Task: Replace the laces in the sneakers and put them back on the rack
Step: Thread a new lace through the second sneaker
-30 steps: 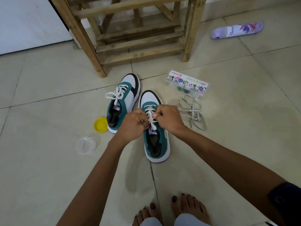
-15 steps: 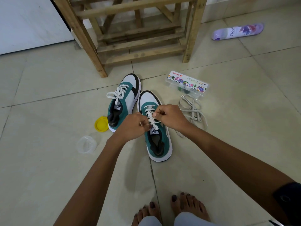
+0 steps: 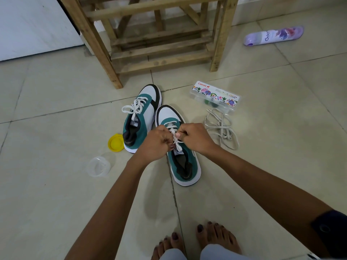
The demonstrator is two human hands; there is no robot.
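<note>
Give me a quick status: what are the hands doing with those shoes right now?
Left hand and right hand both pinching the white lace on the near sneaker. Far sneaker already tied. Rack unobstructed.

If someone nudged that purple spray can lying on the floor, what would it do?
The spray can lies on its side and looks round, so it would probably roll across the smooth tiles. It seems rigid and likely fairly light, though how full it is cannot be told.

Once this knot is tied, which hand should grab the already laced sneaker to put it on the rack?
Left. The left hand is nearer the laced sneaker, which lies on its side of the sneaker being tied; the right hand would have to cross over.
</note>
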